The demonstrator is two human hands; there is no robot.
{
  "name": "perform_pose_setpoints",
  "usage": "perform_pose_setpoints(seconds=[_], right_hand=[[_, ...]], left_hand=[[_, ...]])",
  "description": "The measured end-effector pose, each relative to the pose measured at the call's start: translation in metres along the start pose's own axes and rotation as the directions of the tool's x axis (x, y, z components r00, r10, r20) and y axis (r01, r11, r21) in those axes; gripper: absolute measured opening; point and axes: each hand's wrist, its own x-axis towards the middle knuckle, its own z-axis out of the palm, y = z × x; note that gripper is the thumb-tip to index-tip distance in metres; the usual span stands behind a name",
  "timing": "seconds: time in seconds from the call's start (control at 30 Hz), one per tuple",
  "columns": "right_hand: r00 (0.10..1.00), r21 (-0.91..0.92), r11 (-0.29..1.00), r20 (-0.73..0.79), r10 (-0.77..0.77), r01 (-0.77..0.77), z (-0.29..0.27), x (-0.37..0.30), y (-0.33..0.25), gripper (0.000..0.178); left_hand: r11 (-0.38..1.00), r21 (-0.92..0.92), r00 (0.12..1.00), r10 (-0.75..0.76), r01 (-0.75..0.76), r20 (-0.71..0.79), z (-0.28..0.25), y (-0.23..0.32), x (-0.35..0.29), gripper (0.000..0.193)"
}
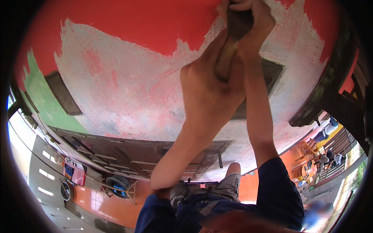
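Note:
My two raised arms reach up to a wall whose red paint (128,19) ends in a ragged edge above a bare, whitish-pink patch (128,85). My left hand (208,79) is closed round the wooden handle of a scraper (226,60), which looks like a putty knife. Higher up, my right hand (260,29) grips the same tool by its broad dark blade (239,25), fingers bent over the top. Whether the blade's edge touches the wall is hidden behind the fingers. Slight blur softens both hands.
Dark recessed panels (64,93) and a brown wooden frame (155,155) interrupt the wall; green paint (44,89) shows at left. A dark beam (314,101) juts in at right. Below lie orange tiles (95,200), a tub (118,184) and a wooden chair (134,192). People are at right.

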Motion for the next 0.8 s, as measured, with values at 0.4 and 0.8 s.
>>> perform_pose_setpoints(seconds=[0.4,0.8], right_hand=[[0.941,0.080,0.938,-0.021,-0.338,0.339,0.000,0.056,0.037,0.025],[0.832,0.244,0.879,0.493,0.252,-0.411,-0.077,-0.110,-0.085,0.041]], left_hand=[[0.980,0.093,0.984,0.178,-0.176,-0.012,0.026,0.011,0.045,0.035],[0.718,-0.337,0.774,-0.632,0.609,0.050,-0.062,0.003,-0.137,0.040]])
